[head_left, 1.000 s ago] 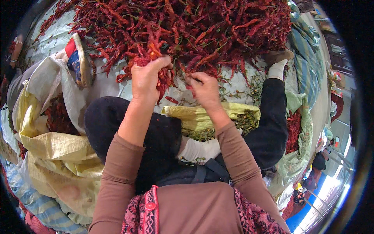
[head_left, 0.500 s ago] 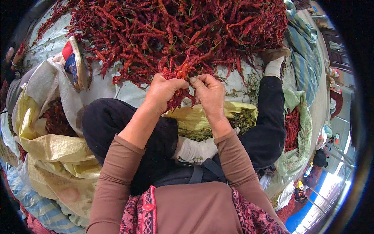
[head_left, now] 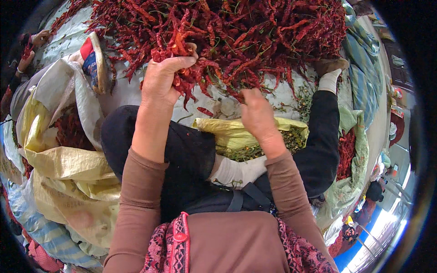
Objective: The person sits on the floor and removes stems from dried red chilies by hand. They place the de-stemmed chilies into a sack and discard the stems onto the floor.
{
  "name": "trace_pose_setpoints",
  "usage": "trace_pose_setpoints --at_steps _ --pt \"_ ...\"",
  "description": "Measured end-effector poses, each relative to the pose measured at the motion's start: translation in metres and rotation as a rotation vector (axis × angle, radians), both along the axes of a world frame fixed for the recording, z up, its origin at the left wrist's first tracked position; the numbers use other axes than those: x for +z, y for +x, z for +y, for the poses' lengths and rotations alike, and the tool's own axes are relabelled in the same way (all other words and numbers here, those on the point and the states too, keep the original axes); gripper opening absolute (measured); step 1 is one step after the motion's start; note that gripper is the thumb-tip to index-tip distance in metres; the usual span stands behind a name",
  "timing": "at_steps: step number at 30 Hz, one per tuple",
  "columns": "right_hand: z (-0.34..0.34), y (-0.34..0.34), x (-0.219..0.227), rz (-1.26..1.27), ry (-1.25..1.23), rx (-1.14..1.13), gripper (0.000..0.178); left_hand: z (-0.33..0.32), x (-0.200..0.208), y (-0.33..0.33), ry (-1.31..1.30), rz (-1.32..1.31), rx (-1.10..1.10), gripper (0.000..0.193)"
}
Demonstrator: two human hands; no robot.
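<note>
Nearest, below both grips: brown sleeves, a patterned red vest, black trousers across the lap, white socks.

Left hand (head_left: pixel 160 79) raised, grip closed around a bunch of dried red chillies (head_left: pixel 189 73), fingers curled over the top, loose pods hanging just beneath the palm. Right hand (head_left: pixel 257 111) lower and to the right of that bunch, back turned to the camera; cannot tell whether its grip is wide, narrow or holding a pod, fingertips hidden on the far side.

Likely handling, judged from the look: very light, dry and brittle, skins prone to cracking and shedding seed, stems thin and stiff. Best taken loosely around several pods at once near the stem ends, not squeezed.

Directly below the right grip, an open yellow sack (head_left: pixel 236 132), crumpled, with greenish stems and scraps (head_left: pixel 273 145) inside. Left of the left grip, a larger yellow woven sack (head_left: pixel 68 168) with faded printing too blurred to tell, more red pods showing in its mouth; against it a pale grey-white bag. Up-left of the left grip, a shoe with a red and blue upper (head_left: pixel 93 61), sole edge outward.

Beyond both grips, the big heap of chillies (head_left: pixel 255 32) spread on a pale sheet (head_left: pixel 123 93) on the floor. Far right of the right grip, striped blue-green cloth (head_left: pixel 364 86) and green bags holding more red pods.
</note>
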State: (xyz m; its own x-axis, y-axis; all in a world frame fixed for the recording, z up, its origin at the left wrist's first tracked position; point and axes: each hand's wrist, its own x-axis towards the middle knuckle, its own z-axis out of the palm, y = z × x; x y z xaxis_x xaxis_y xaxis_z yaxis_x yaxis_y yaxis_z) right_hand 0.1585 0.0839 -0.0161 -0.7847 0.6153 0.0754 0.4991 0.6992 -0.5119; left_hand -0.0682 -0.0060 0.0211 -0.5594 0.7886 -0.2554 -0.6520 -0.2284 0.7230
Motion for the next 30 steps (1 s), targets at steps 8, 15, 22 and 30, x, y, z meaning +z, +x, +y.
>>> trace_pose_setpoints --at_steps 8,15,22,30 --pt "-0.041 -0.052 -0.024 -0.373 -0.064 0.155 0.017 0.0 0.006 0.006 -0.142 -0.064 0.092 0.024" --pt "-0.047 -0.057 -0.024 -0.257 -0.051 0.213 0.015 0.0 0.001 0.001 -0.167 0.053 0.263 0.019" --pt "-0.022 -0.058 -0.001 0.105 -0.664 -0.185 0.016 -0.013 0.006 0.005 -0.294 0.145 0.088 0.015" --pt "-0.03 -0.047 0.039 0.25 -1.039 -0.174 0.012 -0.038 0.008 0.049 -0.274 0.168 -0.234 0.016"
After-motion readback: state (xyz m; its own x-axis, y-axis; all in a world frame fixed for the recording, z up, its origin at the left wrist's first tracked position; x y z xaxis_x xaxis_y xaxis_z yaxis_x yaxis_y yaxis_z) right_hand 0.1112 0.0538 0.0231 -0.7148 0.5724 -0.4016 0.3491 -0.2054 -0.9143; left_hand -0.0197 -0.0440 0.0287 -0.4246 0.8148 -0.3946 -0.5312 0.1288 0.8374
